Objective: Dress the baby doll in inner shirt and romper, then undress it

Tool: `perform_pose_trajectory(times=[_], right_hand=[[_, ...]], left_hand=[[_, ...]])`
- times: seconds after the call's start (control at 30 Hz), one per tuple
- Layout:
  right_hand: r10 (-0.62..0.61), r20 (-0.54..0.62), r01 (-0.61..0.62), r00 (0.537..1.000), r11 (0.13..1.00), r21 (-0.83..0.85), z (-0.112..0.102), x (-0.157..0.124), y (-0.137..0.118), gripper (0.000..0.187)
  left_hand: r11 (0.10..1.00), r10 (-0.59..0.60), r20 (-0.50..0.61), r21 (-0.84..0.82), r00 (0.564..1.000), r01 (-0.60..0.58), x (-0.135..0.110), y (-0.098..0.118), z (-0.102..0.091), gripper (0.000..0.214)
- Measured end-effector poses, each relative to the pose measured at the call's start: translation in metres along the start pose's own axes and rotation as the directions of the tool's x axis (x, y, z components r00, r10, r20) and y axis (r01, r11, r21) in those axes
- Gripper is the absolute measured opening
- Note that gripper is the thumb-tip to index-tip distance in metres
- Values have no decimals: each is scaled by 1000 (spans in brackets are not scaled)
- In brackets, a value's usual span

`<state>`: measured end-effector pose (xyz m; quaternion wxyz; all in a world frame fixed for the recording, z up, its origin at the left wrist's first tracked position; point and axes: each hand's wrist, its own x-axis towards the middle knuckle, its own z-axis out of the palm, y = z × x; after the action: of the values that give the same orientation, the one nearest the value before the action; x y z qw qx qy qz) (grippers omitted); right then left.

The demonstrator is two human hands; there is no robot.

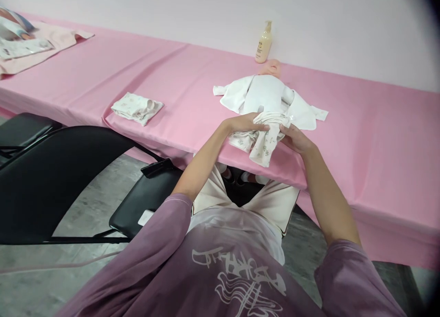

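A baby doll [272, 68] lies on its back on the pink-covered table, its head toward the wall. Around its body is a white baby shirt [304, 110], spread wide with the sleeves out to both sides. Patterned white baby pants [264, 147] are bunched at the doll's lower end, near the table's front edge. My left hand [244, 123] grips the bunched cloth from the left, thumb and fingers closed on it. From the right, my right hand [297, 138] pinches the same cloth. The doll's legs are hidden by the fabric and my hands.
Behind the doll's head stands a pump bottle [263, 44] against the wall. A folded patterned garment [136, 108] lies to the left on the pink tablecloth [178, 83]. Farther left is a pale pink cloth [65, 37] with items on it. Black folding chairs [79, 165] stand at my left.
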<state>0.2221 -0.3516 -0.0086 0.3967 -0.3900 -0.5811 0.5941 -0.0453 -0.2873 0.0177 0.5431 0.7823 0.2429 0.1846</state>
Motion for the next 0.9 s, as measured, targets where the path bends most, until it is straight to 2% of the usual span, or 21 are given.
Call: perform_pose_trajectory(times=[0.13, 0.27, 0.43, 0.53, 0.7, 0.8, 0.9], right_hand=[[35, 52, -36, 998, 999, 11, -2, 0, 3, 70], [64, 98, -60, 993, 997, -44, -9, 0, 10, 79], [89, 111, -72, 990, 986, -150, -16, 2, 15, 80], [62, 91, -52, 994, 993, -106, -11, 2, 11, 79], [-48, -46, 49, 998, 999, 9, 3, 1, 1, 79], [-10, -28, 10, 1000, 1000, 3, 4, 2, 0, 74], [49, 32, -48, 998, 999, -20, -3, 2, 5, 74]], left_hand=[[1000, 3, -86, 3, 996, -3, -1, 0, 3, 99], [1000, 24, -140, 4, 990, -24, -1, -1, 5, 100], [999, 20, -128, -38, 992, -25, 0, -1, 6, 94], [997, 6, -98, -78, 995, -14, -1, -2, 5, 90], [992, -6, -3, -126, 1000, 6, -1, -4, 2, 91], [996, 12, 7, -92, 1000, -11, 0, -5, 1, 93], [996, 29, -51, -86, 998, -33, 0, -6, 2, 95]])
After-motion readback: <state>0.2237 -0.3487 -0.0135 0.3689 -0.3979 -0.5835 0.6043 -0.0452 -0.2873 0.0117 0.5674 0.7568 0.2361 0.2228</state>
